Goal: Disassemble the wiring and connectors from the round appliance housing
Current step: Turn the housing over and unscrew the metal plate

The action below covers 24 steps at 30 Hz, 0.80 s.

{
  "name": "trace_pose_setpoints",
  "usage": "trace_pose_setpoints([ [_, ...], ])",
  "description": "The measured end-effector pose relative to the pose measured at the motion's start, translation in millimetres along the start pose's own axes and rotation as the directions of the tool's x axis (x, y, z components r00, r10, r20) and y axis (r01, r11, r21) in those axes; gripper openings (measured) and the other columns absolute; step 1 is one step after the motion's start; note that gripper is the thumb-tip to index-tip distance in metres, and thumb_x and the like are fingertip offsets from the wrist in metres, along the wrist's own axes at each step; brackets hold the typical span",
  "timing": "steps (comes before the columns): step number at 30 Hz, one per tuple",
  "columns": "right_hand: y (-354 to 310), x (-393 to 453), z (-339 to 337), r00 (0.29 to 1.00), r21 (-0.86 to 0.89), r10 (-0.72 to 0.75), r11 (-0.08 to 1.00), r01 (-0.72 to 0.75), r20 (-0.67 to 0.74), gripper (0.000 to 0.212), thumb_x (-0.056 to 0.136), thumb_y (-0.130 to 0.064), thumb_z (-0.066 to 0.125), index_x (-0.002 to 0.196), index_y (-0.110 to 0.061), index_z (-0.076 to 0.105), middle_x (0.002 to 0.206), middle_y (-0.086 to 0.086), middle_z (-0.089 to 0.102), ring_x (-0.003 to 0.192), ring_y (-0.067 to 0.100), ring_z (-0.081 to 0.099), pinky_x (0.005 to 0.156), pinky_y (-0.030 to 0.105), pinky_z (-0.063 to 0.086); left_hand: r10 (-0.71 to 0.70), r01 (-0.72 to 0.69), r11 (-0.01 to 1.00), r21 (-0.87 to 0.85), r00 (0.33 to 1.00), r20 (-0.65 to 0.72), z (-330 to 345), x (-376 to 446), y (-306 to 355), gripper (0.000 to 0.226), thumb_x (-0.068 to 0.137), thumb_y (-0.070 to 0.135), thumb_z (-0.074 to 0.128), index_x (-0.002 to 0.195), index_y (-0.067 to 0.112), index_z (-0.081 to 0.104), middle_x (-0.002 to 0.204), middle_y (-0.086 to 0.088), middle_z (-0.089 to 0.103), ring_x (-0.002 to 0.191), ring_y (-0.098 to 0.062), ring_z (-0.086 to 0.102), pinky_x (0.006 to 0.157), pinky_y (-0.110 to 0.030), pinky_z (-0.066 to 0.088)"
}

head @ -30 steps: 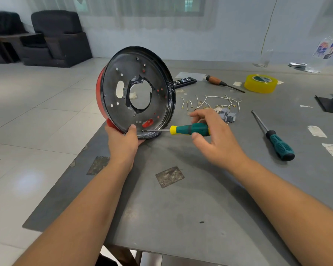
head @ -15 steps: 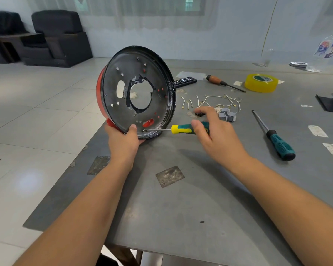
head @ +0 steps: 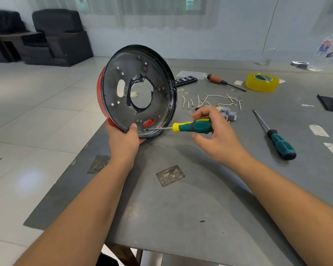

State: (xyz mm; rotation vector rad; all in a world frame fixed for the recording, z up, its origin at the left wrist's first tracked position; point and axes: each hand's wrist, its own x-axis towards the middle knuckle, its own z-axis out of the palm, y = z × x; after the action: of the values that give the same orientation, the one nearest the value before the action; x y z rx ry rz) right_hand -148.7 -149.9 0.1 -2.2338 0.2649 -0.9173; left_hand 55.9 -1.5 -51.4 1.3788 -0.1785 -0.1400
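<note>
A grey table (head: 181,208) fills most of the view, with pale floor tiles and dark armchairs (head: 56,35) far off to the left.

At the near left edge of the table, the left hand (head: 125,140) grips the bottom rim of the round housing (head: 136,96), thumb curled over the front lip. The housing stands on its edge, tilted, its dark inner face turned toward the viewer, red outside showing at the left. It has a large ragged hole in the middle and many small holes.

Just to the right, the right hand (head: 213,131) pinches the green and yellow handle of a screwdriver (head: 192,126) between thumb and fingertips. The thin shaft runs left, and its tip sits at a small point low on the housing's inner face, beside a red oval opening.

This looks like a screw being turned out. To do it well, the tip should sit square in the screw head, pushed straight along the shaft while turning, and the left hand should brace the housing so it cannot roll or tip.

Farther right, behind the right hand, lie loose white wires (head: 213,99) and small grey connectors (head: 229,114), already off the housing. Beyond them are a wooden-handled screwdriver (head: 217,80), a roll of yellow tape (head: 261,82), and, nearer, a second green screwdriver (head: 277,139).
</note>
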Motion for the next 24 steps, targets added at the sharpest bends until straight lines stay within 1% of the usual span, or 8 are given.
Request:
trace_pose_setpoints([
  [4, 4.8, 1.1, 0.9, 0.982, -0.282, 0.183, 0.941, -0.188, -0.043, 0.035, 0.100, -0.054, 0.046, 0.124, -0.028, 0.049, 0.093, -0.002, 0.069, 0.085, 0.018, 0.064, 0.077, 0.037, 0.050, 0.015, -0.015, 1.000, -0.007, 1.000, 0.005, 0.6, 0.3, -0.8, 0.057, 0.098, 0.009, 0.065, 0.145, 0.026, 0.037, 0.118, 0.020, 0.056, 0.112, -0.020, 0.068, 0.081, -0.047, 0.067],
  [7, 8.1, 2.2, -0.5, 0.993, -0.176, 0.116, 0.978, -0.115, -0.003, 0.009, 0.100, -0.032, 0.058, 0.109, -0.029, 0.056, 0.098, -0.001, 0.067, 0.081, 0.003, 0.058, 0.072, 0.020, 0.047, 0.018, -0.018, 1.000, 0.006, 1.000, 0.012, -0.2, 0.2, 0.5, 0.058, 0.097, 0.012, 0.066, 0.146, 0.026, 0.037, 0.120, 0.020, 0.057, 0.119, -0.027, 0.066, 0.091, -0.052, 0.063],
  [10, 6.3, -1.4, -2.8, 0.998, -0.061, 0.034, 0.998, -0.031, 0.049, 0.035, 0.082, 0.000, 0.070, 0.104, -0.027, 0.061, 0.108, -0.002, 0.059, 0.093, 0.005, 0.055, 0.079, 0.013, 0.041, 0.019, -0.019, 1.000, 0.018, 1.000, 0.009, -0.7, 0.7, -0.6, 0.061, 0.095, 0.015, 0.067, 0.148, 0.025, 0.038, 0.119, 0.018, 0.058, 0.122, -0.030, 0.065, 0.097, -0.055, 0.060],
  [13, 9.0, -2.3, -2.2, 0.991, -0.153, 0.113, 0.983, -0.101, 0.071, 0.031, 0.089, -0.021, 0.072, 0.115, -0.031, 0.060, 0.106, -0.012, 0.064, 0.093, 0.002, 0.060, 0.078, 0.014, 0.043, 0.006, -0.006, 1.000, -0.002, 1.000, 0.010, -0.3, 0.6, 0.0, 0.056, 0.097, 0.012, 0.066, 0.143, 0.026, 0.039, 0.119, 0.015, 0.059, 0.118, -0.029, 0.067, 0.091, -0.054, 0.063],
  [16, 18.4, -0.7, -3.2, 0.967, -0.239, 0.238, 0.948, -0.210, 0.094, 0.024, 0.100, -0.051, 0.055, 0.096, -0.030, 0.066, 0.076, -0.012, 0.072, 0.064, 0.000, 0.061, 0.062, 0.024, 0.044, 0.004, -0.004, 1.000, 0.000, 1.000, 0.020, 0.1, -0.3, 0.5, 0.055, 0.098, 0.010, 0.066, 0.142, 0.028, 0.039, 0.121, 0.013, 0.059, 0.118, -0.029, 0.067, 0.092, -0.054, 0.063],
  [19, 22.5, 0.1, -7.4, 0.985, -0.290, 0.132, 0.952, -0.094, 0.114, 0.011, 0.092, -0.029, 0.073, 0.102, -0.029, 0.069, 0.095, -0.010, 0.066, 0.083, 0.000, 0.054, 0.072, 0.009, 0.039, 0.009, -0.009, 1.000, 0.005, 1.000, 0.021, -0.4, -1.2, 1.8, 0.058, 0.098, 0.010, 0.066, 0.146, 0.025, 0.038, 0.121, 0.012, 0.060, 0.122, -0.031, 0.066, 0.096, -0.055, 0.061],
  [21, 24.9, -0.8, -7.8, 0.989, -0.271, 0.083, 0.962, -0.047, 0.123, 0.034, 0.082, -0.009, 0.080, 0.105, -0.030, 0.065, 0.105, -0.008, 0.057, 0.093, -0.006, 0.050, 0.081, 0.002, 0.034, -0.002, 0.003, 1.000, -0.020, 0.999, 0.041, -0.2, -1.8, 1.6, 0.056, 0.098, 0.008, 0.066, 0.144, 0.026, 0.039, 0.125, 0.010, 0.060, 0.121, -0.029, 0.066, 0.091, -0.054, 0.063],
  [24, 27.6, -1.1, -1.3, 0.989, -0.250, 0.117, 0.964, -0.091, 0.091, 0.041, 0.080, -0.006, 0.082, 0.103, -0.033, 0.061, 0.104, -0.010, 0.053, 0.095, -0.012, 0.049, 0.080, -0.001, 0.031, 0.031, -0.033, 0.999, 0.038, 0.998, 0.056, -0.3, -3.2, 2.5, 0.061, 0.097, 0.012, 0.067, 0.149, 0.025, 0.036, 0.134, 0.003, 0.060, 0.126, -0.030, 0.063, 0.104, -0.057, 0.056],
])
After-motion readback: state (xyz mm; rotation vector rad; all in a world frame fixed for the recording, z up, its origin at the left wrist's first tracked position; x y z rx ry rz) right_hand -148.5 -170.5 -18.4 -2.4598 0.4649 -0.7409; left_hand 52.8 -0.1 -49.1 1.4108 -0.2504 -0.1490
